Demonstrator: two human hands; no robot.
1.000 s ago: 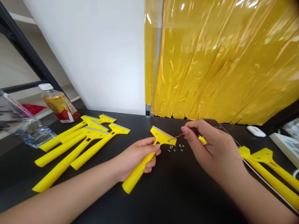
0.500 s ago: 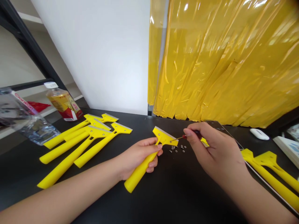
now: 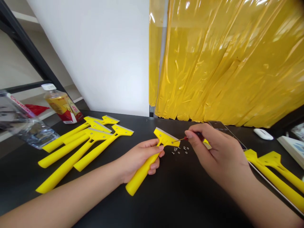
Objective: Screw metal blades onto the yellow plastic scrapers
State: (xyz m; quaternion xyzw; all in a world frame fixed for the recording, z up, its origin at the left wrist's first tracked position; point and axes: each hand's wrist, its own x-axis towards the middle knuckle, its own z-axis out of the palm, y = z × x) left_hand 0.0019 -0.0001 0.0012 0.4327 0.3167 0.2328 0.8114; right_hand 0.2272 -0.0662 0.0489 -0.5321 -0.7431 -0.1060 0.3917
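Observation:
My left hand point(image 3: 144, 158) is wrapped round the neck of a yellow scraper point(image 3: 140, 179), whose wide head carries a metal blade along its far edge. In my right hand point(image 3: 213, 152) is a screwdriver point(image 3: 186, 138) with a dark red handle, mostly hidden by the fingers. Its thin shaft reaches left, and the tip meets the screw at the right side of the scraper's head. Small loose screws and nuts point(image 3: 179, 150) lie on the black table just beyond the scraper's head.
Several yellow scrapers with blades point(image 3: 95, 148) lie at the left. Yellow scraper handles point(image 3: 275, 180) lie at the right, near a phone point(image 3: 218, 126) and a white earbud case point(image 3: 263, 134). A drink bottle point(image 3: 63, 106) and a clear plastic bag point(image 3: 33, 129) stand at the back left.
The whole view has shifted slightly. Both hands keep their holds, and the screwdriver tip stays at the same screw on the scraper's head.

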